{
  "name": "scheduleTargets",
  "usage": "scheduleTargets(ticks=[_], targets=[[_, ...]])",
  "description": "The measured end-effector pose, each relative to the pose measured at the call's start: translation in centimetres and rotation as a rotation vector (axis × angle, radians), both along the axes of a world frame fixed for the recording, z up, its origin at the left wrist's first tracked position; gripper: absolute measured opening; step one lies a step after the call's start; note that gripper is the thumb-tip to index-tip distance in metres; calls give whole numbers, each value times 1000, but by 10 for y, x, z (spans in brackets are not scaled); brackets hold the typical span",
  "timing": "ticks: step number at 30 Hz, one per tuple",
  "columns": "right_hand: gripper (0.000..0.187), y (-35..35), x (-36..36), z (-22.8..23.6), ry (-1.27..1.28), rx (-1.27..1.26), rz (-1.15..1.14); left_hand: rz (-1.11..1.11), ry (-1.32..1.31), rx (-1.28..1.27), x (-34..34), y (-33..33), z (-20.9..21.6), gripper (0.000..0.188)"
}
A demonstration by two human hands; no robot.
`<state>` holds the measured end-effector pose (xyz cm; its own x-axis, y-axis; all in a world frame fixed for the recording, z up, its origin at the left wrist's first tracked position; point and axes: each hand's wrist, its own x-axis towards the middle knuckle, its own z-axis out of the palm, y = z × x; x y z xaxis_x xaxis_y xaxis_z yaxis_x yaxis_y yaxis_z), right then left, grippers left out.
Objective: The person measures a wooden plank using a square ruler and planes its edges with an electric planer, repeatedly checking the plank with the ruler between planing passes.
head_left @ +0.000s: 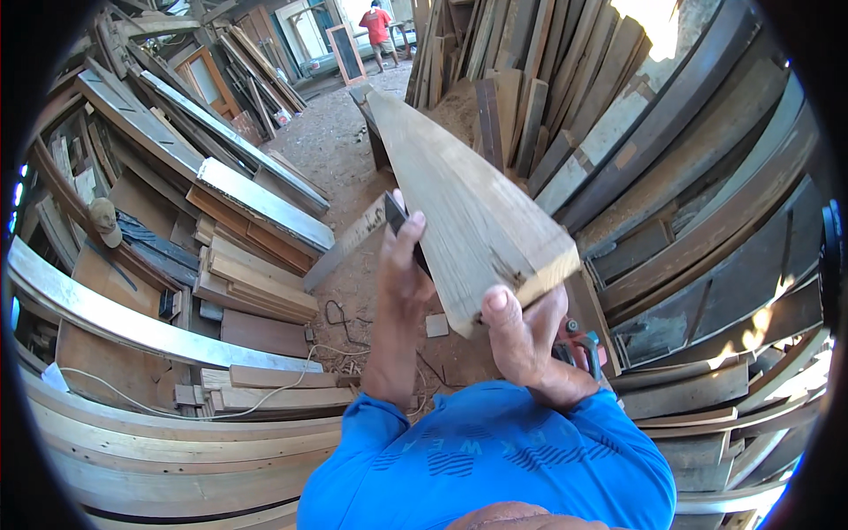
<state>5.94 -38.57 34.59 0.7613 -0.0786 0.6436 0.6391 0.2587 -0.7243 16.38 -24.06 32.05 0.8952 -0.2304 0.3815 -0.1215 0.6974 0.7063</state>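
Note:
A long, thick wooden beam (pixel 459 203) stretches away from me, its near end raised toward my chest. My right hand (pixel 526 340) is closed around that near end, with the thumb lying on the upper face by the corner. Against the beam's left side my left hand (pixel 405 261) grips a try square (pixel 349 243). Its dark stock lies along the beam's edge and its pale metal blade sticks out to the left. The left fingers are partly hidden behind the stock and the beam. The far end of the beam appears to rest on a dark support (pixel 375 146).
Stacked boards (pixel 256 283) line my left, and leaning planks (pixel 565 79) crowd the right. A red and teal power tool (pixel 579 344) sits below my right hand. A cord (pixel 344 322) lies on the floor. Far off stands a person in a red shirt (pixel 377 26).

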Motion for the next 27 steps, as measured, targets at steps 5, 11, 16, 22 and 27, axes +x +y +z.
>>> scheduleTargets(ticks=[5,11,16,22,27], targets=[[65,2,11,20,33,51,124,-40,152,-18,7,19,13,50],[60,15,17,23,-131,132,214,5,186,8,-22,17,46,57],[59,16,18,19,-193,59,237,140,117,64,-32,21,42,58],[60,18,11,20,-113,120,244,89,195,127,-30,23,55,58],[60,19,13,22,-134,128,215,167,175,150,-29,23,52,57]])
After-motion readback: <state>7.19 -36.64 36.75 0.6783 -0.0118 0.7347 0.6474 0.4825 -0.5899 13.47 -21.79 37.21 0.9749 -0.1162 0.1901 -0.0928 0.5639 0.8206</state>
